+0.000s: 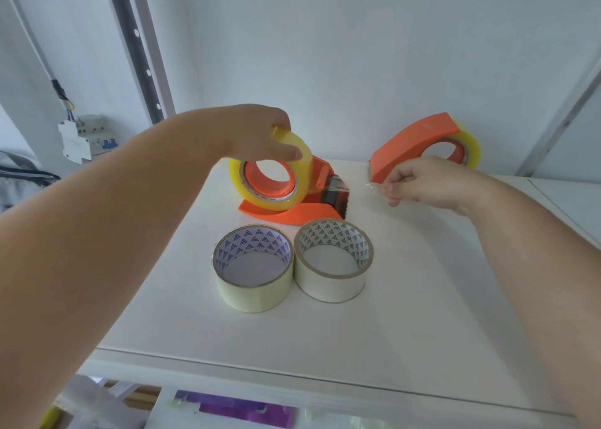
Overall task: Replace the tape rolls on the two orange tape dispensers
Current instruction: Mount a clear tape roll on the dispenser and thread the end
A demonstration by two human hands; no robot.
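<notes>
Two hands strip the near dispenser [292,197]: our left hand [260,136] grips its yellowish roll [270,175], right hand [419,181] pinches the tape end [372,185]; next, we judge, lift the roll off.

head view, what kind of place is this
Probably a workshop or utility room, not a home desk: a white table against a bare wall, a perforated metal rail, and a breaker box with exposed wiring.

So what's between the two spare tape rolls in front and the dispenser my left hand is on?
Only bare white tabletop, a narrow strip in the head view. The spare rolls sit just in front of the dispenser base, not touching it.
</notes>
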